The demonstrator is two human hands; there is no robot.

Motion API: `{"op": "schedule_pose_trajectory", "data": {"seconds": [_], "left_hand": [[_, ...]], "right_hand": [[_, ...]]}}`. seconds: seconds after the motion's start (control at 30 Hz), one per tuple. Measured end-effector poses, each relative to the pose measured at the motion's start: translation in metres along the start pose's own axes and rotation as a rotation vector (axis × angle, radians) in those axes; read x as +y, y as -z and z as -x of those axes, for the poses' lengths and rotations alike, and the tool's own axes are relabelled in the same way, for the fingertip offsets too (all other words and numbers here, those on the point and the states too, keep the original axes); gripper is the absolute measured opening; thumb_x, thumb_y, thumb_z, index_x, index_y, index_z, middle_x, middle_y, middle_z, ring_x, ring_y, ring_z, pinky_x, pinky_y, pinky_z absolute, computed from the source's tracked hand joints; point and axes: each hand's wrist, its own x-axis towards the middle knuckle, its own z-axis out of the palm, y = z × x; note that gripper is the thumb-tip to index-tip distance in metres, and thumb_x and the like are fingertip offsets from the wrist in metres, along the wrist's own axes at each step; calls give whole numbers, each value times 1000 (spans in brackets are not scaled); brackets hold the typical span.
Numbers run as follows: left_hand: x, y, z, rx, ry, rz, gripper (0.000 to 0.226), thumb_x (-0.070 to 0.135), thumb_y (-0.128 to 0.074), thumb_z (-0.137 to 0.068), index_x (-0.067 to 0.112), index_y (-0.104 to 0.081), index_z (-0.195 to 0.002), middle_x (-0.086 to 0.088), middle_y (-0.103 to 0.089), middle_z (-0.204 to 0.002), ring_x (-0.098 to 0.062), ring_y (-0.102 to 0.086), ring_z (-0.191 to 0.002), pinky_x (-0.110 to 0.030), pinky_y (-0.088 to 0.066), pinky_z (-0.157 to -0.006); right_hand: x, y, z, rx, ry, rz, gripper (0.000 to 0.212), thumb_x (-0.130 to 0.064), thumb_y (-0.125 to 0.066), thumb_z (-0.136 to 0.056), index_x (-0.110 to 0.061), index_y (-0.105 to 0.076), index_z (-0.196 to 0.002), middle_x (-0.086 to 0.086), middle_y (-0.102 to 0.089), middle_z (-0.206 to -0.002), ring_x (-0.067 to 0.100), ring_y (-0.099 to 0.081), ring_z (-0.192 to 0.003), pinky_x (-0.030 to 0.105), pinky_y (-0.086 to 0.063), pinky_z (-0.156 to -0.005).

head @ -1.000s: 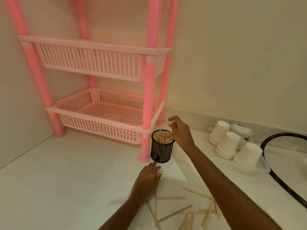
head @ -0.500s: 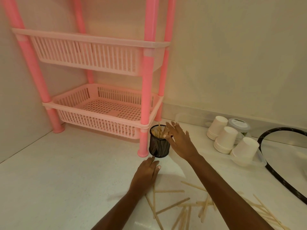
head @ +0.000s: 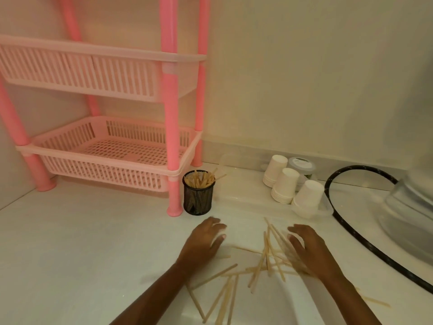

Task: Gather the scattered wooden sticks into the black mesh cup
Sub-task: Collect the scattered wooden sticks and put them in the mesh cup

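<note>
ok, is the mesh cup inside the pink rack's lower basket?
No, the black mesh cup stands on the counter beside the pink rack's front leg, outside the basket.

black mesh cup (head: 198,198) upright, part-filled; wooden sticks (head: 264,261) scattered nearer.

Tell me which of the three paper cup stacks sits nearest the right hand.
The rightmost stack, next to the black hoop; the other two sit farther back.
</note>
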Motion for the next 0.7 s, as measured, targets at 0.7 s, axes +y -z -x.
{"op": "schedule_pose_trajectory", "data": {"seconds": [0.7], "left_hand": [[94,-44,-67,-588,-281,-274,81,40,-71,-77,16,-30,-143,-10,-33,-145,-30,-37,-128,-43,-37,-105]], "right_hand": [[25,-20,40,-135,-102,408,67,-35,-49,-92,-18,-12,-145,5,-33,-144,19,-34,-131,27,-31,-106]]}}
